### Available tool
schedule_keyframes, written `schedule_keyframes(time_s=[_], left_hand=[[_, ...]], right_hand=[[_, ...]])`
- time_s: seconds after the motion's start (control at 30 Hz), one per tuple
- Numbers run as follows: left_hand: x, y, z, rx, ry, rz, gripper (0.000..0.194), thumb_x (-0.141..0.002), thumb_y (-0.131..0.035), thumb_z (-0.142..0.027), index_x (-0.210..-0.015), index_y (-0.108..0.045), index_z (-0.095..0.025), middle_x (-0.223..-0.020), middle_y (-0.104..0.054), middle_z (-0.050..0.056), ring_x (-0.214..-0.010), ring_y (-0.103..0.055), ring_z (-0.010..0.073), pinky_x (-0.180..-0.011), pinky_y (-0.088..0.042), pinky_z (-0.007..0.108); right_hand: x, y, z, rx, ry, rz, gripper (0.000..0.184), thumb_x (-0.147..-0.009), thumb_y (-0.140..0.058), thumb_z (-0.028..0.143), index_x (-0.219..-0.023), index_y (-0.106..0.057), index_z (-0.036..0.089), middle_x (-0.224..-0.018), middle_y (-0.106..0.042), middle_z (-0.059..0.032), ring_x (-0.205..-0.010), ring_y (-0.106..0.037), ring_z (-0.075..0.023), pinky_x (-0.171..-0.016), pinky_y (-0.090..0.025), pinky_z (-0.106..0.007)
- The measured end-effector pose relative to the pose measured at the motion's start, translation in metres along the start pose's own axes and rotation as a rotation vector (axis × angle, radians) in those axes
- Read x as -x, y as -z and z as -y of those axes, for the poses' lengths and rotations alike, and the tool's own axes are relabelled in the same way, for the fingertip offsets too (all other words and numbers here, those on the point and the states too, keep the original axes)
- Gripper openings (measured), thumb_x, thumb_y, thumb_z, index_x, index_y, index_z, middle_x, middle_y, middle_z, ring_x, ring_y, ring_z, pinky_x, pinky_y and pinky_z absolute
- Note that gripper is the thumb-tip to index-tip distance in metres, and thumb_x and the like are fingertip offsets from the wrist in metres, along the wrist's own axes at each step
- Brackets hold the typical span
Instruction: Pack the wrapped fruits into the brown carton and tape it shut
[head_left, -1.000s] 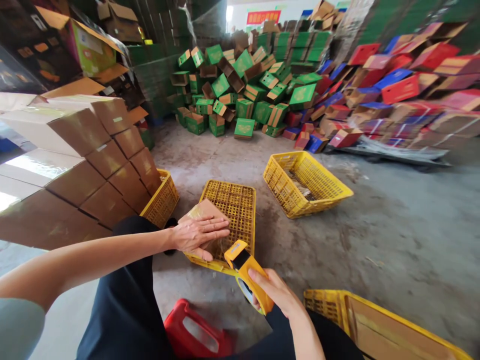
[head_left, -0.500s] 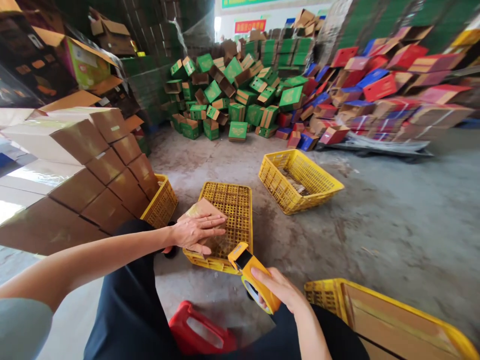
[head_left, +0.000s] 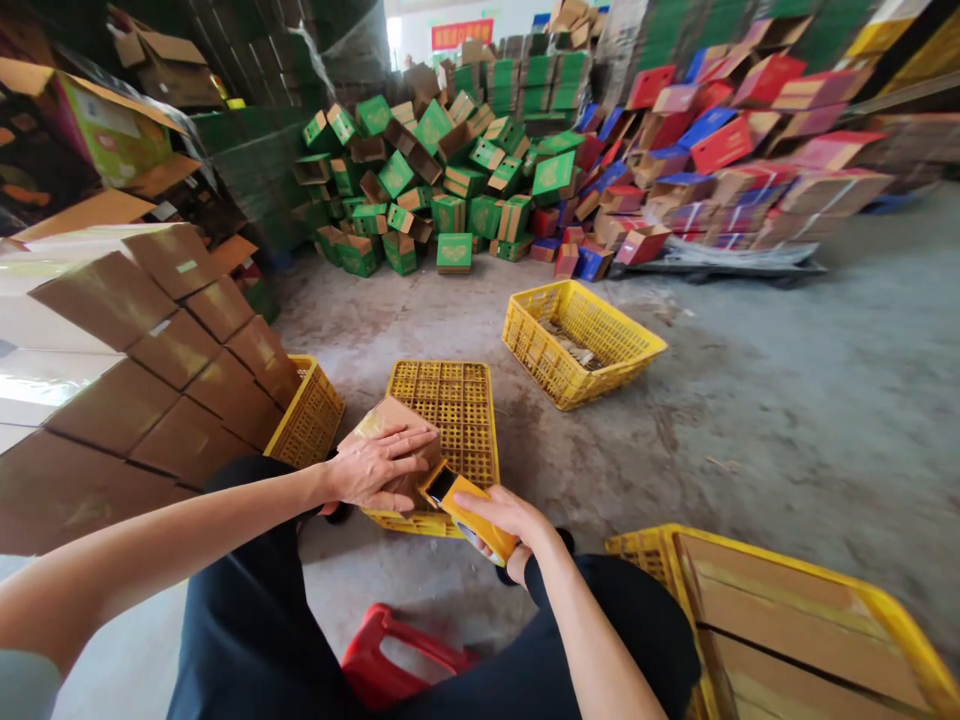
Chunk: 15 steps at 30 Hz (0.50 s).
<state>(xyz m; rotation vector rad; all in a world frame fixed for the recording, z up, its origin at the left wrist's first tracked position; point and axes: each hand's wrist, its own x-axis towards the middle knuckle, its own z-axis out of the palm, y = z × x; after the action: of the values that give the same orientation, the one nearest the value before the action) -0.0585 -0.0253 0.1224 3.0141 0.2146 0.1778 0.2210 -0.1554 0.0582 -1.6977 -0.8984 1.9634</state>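
A small cardboard box (head_left: 382, 415) sits on an upturned yellow crate (head_left: 461, 425) between my knees. My left hand (head_left: 382, 467) lies over the box, fingers stretched out and flat against it. In my right hand (head_left: 502, 520) is a yellow tape dispenser (head_left: 480, 515), its front end right at the box's near right side. Whether the tape touches the cardboard I cannot tell. The roll underneath is partly hidden by my fingers.
Stacked cardboard boxes (head_left: 187, 375) stand at left beside a yellow crate (head_left: 311, 415). Another yellow crate (head_left: 581, 345) lies ahead. A crate at lower right (head_left: 667, 560) holds flat boxes (head_left: 795, 620). Beneath me is a red stool (head_left: 397, 650). Green boxes (head_left: 450, 215) are heaped behind.
My right hand has brought the tape dispenser left and up, against the box. My left hand stays spread on the box. The whole view has shifted slightly.
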Motion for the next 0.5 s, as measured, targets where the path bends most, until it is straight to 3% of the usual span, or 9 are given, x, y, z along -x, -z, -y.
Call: schedule_keyframes(time_s=[0.17, 0.33, 0.5], left_hand=[[-0.001, -0.001, 0.001, 0.024, 0.007, 0.023, 0.063, -0.098, -0.054, -0.068, -0.134, -0.063, -0.018, -0.172, -0.025, 0.021, -0.158, -0.030, 0.0369, -0.129, -0.023, 0.058], [-0.003, 0.001, -0.005, 0.038, -0.036, 0.049, 0.052, -0.099, -0.054, -0.066, -0.119, -0.071, -0.021, -0.171, -0.030, 0.015, -0.157, -0.031, 0.0373, -0.131, -0.006, 0.062], [-0.010, -0.001, -0.018, 0.019, 0.039, 0.045, 0.066, -0.095, -0.055, -0.072, -0.132, -0.067, -0.019, -0.169, -0.035, 0.017, -0.158, -0.028, 0.0396, -0.130, -0.007, 0.065]], right_hand=[[-0.003, -0.003, 0.019, 0.148, 0.026, 0.006, 0.044, -0.099, -0.060, 0.055, -0.091, -0.069, 0.013, -0.057, -0.068, -0.0073, -0.046, -0.065, -0.0189, -0.048, -0.057, -0.028], [0.002, -0.005, 0.021, 0.172, 0.048, -0.005, 0.045, -0.096, -0.061, 0.060, -0.089, -0.068, 0.016, -0.057, -0.068, -0.0070, -0.055, -0.071, -0.0246, -0.060, -0.064, -0.037], [-0.004, -0.004, 0.016, 0.156, 0.084, 0.031, 0.045, -0.095, -0.062, 0.061, -0.088, -0.069, 0.017, -0.058, -0.068, -0.0076, -0.067, -0.076, -0.0293, -0.073, -0.067, -0.046]])
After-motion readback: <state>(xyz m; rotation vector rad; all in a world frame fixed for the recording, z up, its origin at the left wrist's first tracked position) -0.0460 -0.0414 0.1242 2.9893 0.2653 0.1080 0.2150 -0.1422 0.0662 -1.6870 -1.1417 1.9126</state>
